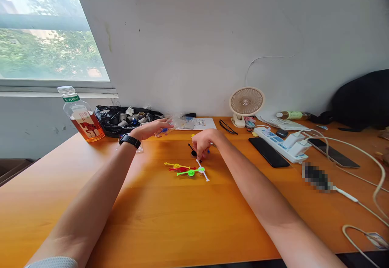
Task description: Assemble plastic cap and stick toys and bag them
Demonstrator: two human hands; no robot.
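Observation:
On the orange table (170,215) lie small plastic toy pieces with round hubs and thin arms: a yellow piece (176,165), a red piece (182,170), a green piece (191,172) and a white piece (202,171). My right hand (204,141) hovers just behind them, fingers curled down at the white piece's tip, next to a black piece (192,151). My left hand (150,129), a black watch on its wrist, is further back and holds a small clear plastic bag (174,123) with a blue piece in its fingers.
A bottle of amber drink (81,116) and a black bag of oddments (126,118) stand at the back left. A small fan (246,103), glasses (227,127), a power strip (284,143), two phones and white cables fill the right side.

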